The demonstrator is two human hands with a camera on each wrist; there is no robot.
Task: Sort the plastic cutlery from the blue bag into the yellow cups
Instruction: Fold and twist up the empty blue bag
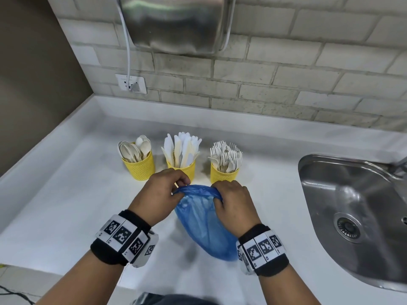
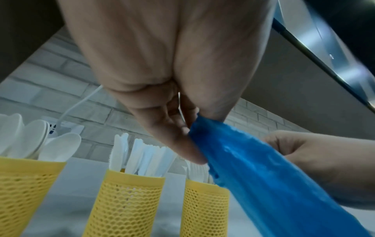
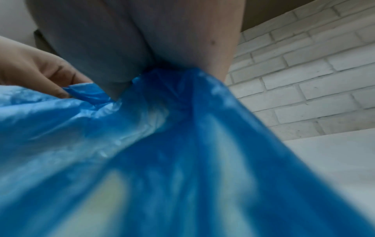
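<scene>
A thin blue plastic bag [image 1: 203, 223] hangs limp between my hands above the white counter; nothing shows through it. My left hand [image 1: 176, 186] pinches the left side of its rim [image 2: 201, 128]. My right hand [image 1: 220, 192] grips the right side of the blue bag [image 3: 172, 89]. Behind them stand three yellow mesh cups: the left cup [image 1: 139, 167] holds spoons [image 2: 40, 141], the middle cup [image 1: 184, 169] holds knives [image 2: 142, 157], the right cup [image 1: 223, 176] holds forks [image 1: 225, 155].
A steel sink [image 1: 352, 208] is set into the counter on the right. A steel hand dryer [image 1: 176, 23] hangs on the brick wall, its white cord running to a socket [image 1: 131, 83]. The counter's front edge [image 1: 66, 276] runs just below my wrists.
</scene>
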